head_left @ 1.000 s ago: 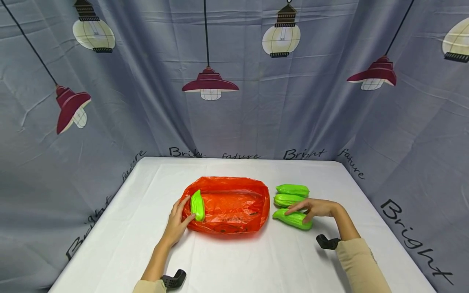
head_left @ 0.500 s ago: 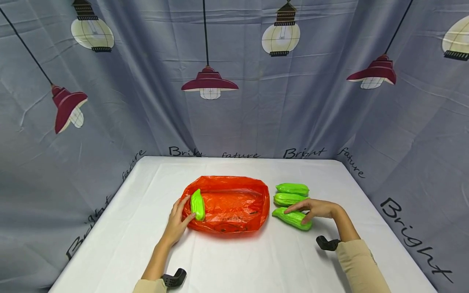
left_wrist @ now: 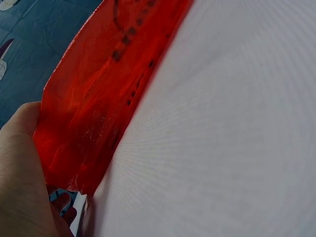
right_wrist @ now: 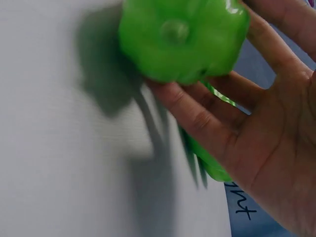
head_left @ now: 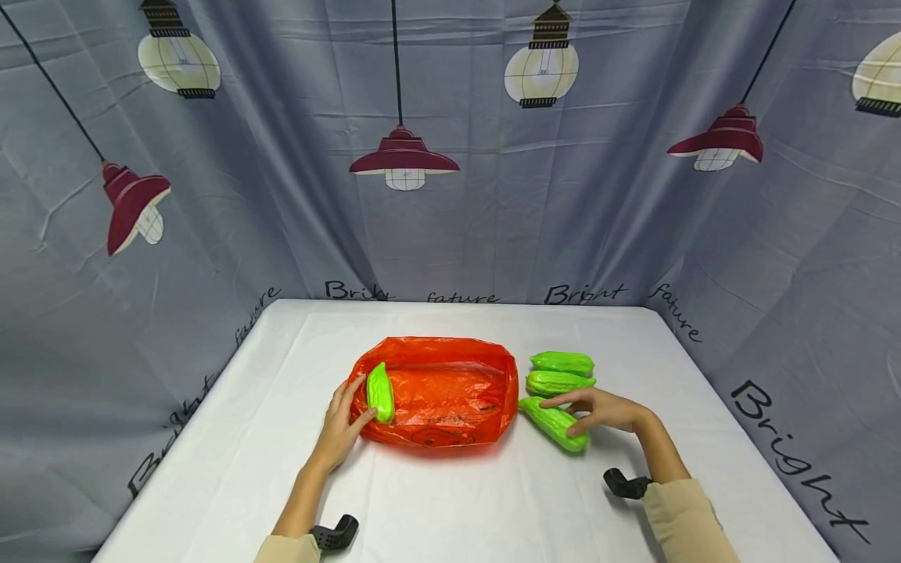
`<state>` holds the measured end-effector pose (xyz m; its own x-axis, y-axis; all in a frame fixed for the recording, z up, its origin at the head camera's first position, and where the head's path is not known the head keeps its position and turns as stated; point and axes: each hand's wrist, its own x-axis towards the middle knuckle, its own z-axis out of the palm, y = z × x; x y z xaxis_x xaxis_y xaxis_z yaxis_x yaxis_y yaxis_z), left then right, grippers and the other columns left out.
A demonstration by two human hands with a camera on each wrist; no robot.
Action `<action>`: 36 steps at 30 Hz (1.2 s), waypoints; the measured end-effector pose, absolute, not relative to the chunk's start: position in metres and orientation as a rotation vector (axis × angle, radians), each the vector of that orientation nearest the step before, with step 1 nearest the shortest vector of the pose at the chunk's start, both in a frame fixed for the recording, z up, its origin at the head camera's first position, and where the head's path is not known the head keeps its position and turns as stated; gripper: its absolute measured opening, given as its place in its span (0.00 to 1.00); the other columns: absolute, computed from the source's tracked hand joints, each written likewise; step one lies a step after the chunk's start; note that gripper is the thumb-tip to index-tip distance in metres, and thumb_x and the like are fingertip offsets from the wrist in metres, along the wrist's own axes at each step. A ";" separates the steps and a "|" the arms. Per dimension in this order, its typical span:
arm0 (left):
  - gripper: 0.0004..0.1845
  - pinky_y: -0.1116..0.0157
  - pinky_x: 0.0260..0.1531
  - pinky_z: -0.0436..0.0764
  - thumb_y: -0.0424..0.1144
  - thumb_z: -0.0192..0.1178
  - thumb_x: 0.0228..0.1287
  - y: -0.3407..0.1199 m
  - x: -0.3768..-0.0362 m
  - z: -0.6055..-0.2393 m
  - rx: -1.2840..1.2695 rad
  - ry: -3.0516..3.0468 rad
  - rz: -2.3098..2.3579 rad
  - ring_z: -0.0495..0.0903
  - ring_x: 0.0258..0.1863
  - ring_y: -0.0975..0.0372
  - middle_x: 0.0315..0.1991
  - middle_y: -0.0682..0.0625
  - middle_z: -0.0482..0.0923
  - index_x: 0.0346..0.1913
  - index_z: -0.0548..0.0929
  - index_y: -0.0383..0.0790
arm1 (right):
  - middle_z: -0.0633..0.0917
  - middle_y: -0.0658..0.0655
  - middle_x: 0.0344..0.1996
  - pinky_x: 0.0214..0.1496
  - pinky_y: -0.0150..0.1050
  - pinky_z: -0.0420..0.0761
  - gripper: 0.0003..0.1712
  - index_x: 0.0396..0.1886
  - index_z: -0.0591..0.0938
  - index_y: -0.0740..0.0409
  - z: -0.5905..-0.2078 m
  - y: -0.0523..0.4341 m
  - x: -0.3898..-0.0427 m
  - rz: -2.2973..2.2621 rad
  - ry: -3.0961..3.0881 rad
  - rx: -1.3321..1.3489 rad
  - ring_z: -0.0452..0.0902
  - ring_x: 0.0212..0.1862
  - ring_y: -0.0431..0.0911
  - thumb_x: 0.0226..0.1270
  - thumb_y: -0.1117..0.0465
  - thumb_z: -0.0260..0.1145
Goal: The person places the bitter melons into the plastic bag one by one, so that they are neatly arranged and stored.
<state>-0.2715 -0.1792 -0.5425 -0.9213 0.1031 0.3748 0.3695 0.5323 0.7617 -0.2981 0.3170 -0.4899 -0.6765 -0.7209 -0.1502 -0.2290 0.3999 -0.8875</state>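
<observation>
A red plastic bag (head_left: 436, 349) lies on the white table with its mouth spread open. My left hand (head_left: 335, 438) grips the bag's left end, thumb and fingers at the rim. Inside the bag, by that hand, rests one green bitter melon (head_left: 381, 393). My right hand (head_left: 607, 410) holds another bitter melon (head_left: 552, 424) between thumb and fingers, just right of the bag; its blunt ribbed end (right_wrist: 182, 34) fills the top of the right wrist view. Two more bitter melons, a nearer one (head_left: 558, 382) and a farther one (head_left: 561, 363), lie behind it.
The white tablecloth (head_left: 436, 508) stretches around the bag on all sides. Grey-blue curtains (head_left: 450, 227) with printed lamps stand behind and beside the table. A black wrist device (head_left: 626, 483) sits on the right forearm, another wrist device (head_left: 335, 533) on the left.
The nearest bitter melon has turned, its blunt end swinging toward me, and shifted slightly left with my right hand. The left hand and the bag look unmoved.
</observation>
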 end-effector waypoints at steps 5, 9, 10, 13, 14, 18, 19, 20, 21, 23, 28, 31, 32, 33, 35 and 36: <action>0.34 0.34 0.53 0.54 0.47 0.58 0.62 -0.179 -0.272 -0.543 -0.390 -2.499 -1.325 0.54 0.63 0.39 0.67 0.36 0.52 0.69 0.60 0.48 | 0.70 0.54 0.62 0.61 0.58 0.61 0.31 0.62 0.72 0.54 -0.496 0.315 -0.292 -1.298 2.150 -0.877 0.63 0.64 0.46 0.57 0.63 0.67; 0.34 0.34 0.53 0.54 0.47 0.58 0.62 -0.179 -0.272 -0.542 -0.392 -2.499 -1.330 0.53 0.63 0.38 0.67 0.36 0.51 0.69 0.60 0.49 | 0.72 0.53 0.61 0.60 0.49 0.66 0.31 0.62 0.73 0.52 -0.494 0.314 -0.284 -1.317 2.231 -0.884 0.66 0.61 0.42 0.57 0.63 0.68; 0.34 0.34 0.53 0.54 0.47 0.58 0.62 -0.179 -0.272 -0.542 -0.392 -2.500 -1.328 0.53 0.63 0.38 0.67 0.36 0.51 0.69 0.60 0.49 | 0.72 0.53 0.61 0.59 0.46 0.67 0.31 0.62 0.73 0.51 -0.491 0.314 -0.281 -1.324 2.255 -0.875 0.67 0.60 0.43 0.57 0.63 0.68; 0.34 0.34 0.53 0.54 0.47 0.58 0.62 -0.180 -0.272 -0.543 -0.394 -2.499 -1.321 0.54 0.63 0.39 0.66 0.36 0.51 0.69 0.59 0.49 | 0.73 0.52 0.60 0.56 0.42 0.69 0.31 0.62 0.73 0.51 -0.483 0.311 -0.274 -1.371 2.302 -0.847 0.68 0.58 0.48 0.56 0.64 0.68; 0.34 0.34 0.53 0.55 0.47 0.58 0.62 -0.180 -0.272 -0.543 -0.395 -2.498 -1.320 0.54 0.63 0.39 0.66 0.36 0.52 0.69 0.59 0.49 | 0.73 0.52 0.60 0.55 0.42 0.69 0.32 0.62 0.73 0.51 -0.480 0.310 -0.272 -1.395 2.307 -0.834 0.69 0.57 0.50 0.56 0.64 0.68; 0.34 0.35 0.53 0.55 0.47 0.58 0.62 -0.180 -0.272 -0.544 -0.402 -2.491 -1.320 0.54 0.63 0.39 0.66 0.36 0.52 0.69 0.60 0.49 | 0.72 0.54 0.60 0.49 0.41 0.74 0.33 0.63 0.71 0.55 -0.470 0.302 -0.265 -1.536 2.292 -0.817 0.70 0.53 0.55 0.55 0.67 0.68; 0.33 0.35 0.53 0.55 0.47 0.58 0.62 -0.180 -0.272 -0.544 -0.403 -2.488 -1.323 0.55 0.63 0.39 0.66 0.36 0.52 0.69 0.60 0.49 | 0.72 0.55 0.60 0.48 0.41 0.76 0.34 0.63 0.71 0.56 -0.468 0.300 -0.264 -1.571 2.294 -0.815 0.70 0.52 0.56 0.54 0.68 0.68; 0.33 0.35 0.54 0.55 0.47 0.58 0.62 -0.180 -0.272 -0.544 -0.406 -2.486 -1.325 0.55 0.63 0.39 0.66 0.36 0.53 0.69 0.60 0.49 | 0.71 0.56 0.60 0.46 0.41 0.77 0.34 0.63 0.71 0.57 -0.465 0.297 -0.263 -1.606 2.303 -0.810 0.71 0.51 0.57 0.54 0.68 0.69; 0.33 0.35 0.54 0.55 0.47 0.58 0.62 -0.180 -0.272 -0.543 -0.407 -2.486 -1.326 0.55 0.63 0.39 0.66 0.36 0.53 0.69 0.60 0.50 | 0.71 0.57 0.60 0.44 0.41 0.78 0.35 0.63 0.71 0.59 -0.463 0.295 -0.262 -1.636 2.317 -0.815 0.71 0.50 0.58 0.53 0.69 0.69; 0.33 0.35 0.54 0.55 0.47 0.58 0.62 -0.179 -0.272 -0.544 -0.409 -2.482 -1.324 0.55 0.63 0.39 0.66 0.36 0.53 0.69 0.60 0.49 | 0.69 0.58 0.61 0.43 0.40 0.78 0.36 0.63 0.71 0.59 -0.460 0.289 -0.261 -1.678 2.362 -0.821 0.72 0.50 0.57 0.52 0.69 0.70; 0.34 0.35 0.53 0.55 0.46 0.59 0.61 -0.179 -0.273 -0.544 -0.414 -2.481 -1.319 0.55 0.63 0.39 0.66 0.36 0.52 0.69 0.60 0.49 | 0.69 0.60 0.60 0.45 0.40 0.77 0.36 0.62 0.72 0.60 -0.450 0.273 -0.258 -1.741 2.506 -0.801 0.73 0.49 0.49 0.50 0.70 0.72; 0.34 0.34 0.53 0.55 0.47 0.59 0.61 -0.179 -0.273 -0.543 -0.412 -2.489 -1.317 0.54 0.63 0.39 0.66 0.36 0.52 0.69 0.60 0.49 | 0.70 0.61 0.59 0.49 0.39 0.76 0.36 0.61 0.72 0.62 -0.440 0.259 -0.254 -1.777 2.574 -0.761 0.72 0.49 0.49 0.48 0.71 0.72; 0.34 0.34 0.53 0.55 0.47 0.59 0.61 -0.179 -0.272 -0.543 -0.410 -2.491 -1.317 0.54 0.63 0.39 0.67 0.36 0.52 0.69 0.60 0.49 | 0.70 0.62 0.59 0.49 0.39 0.75 0.36 0.60 0.72 0.64 -0.437 0.254 -0.252 -1.788 2.587 -0.762 0.72 0.50 0.50 0.48 0.71 0.72; 0.34 0.34 0.53 0.55 0.47 0.59 0.61 -0.180 -0.272 -0.543 -0.407 -2.494 -1.315 0.54 0.63 0.39 0.67 0.36 0.52 0.69 0.60 0.49 | 0.69 0.63 0.59 0.49 0.39 0.75 0.36 0.60 0.71 0.65 -0.435 0.248 -0.251 -1.801 2.593 -0.766 0.71 0.50 0.52 0.49 0.71 0.72; 0.34 0.34 0.53 0.55 0.48 0.58 0.61 -0.180 -0.272 -0.542 -0.400 -2.499 -1.312 0.54 0.63 0.39 0.67 0.36 0.51 0.69 0.59 0.49 | 0.68 0.64 0.59 0.49 0.38 0.75 0.36 0.61 0.71 0.66 -0.431 0.237 -0.250 -1.830 2.597 -0.778 0.68 0.52 0.57 0.49 0.71 0.72; 0.34 0.34 0.53 0.55 0.47 0.58 0.61 -0.180 -0.271 -0.541 -0.398 -2.498 -1.313 0.54 0.63 0.39 0.67 0.36 0.51 0.69 0.59 0.49 | 0.68 0.64 0.59 0.49 0.38 0.75 0.36 0.61 0.71 0.66 -0.430 0.231 -0.250 -1.846 2.597 -0.784 0.67 0.53 0.58 0.49 0.71 0.72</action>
<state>-0.2713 -0.1803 -0.5414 -0.9195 0.1073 0.3782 0.3723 0.5463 0.7503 -0.2497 0.2312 -0.4300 -0.8765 -0.2984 0.3778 -0.4549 0.2566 -0.8528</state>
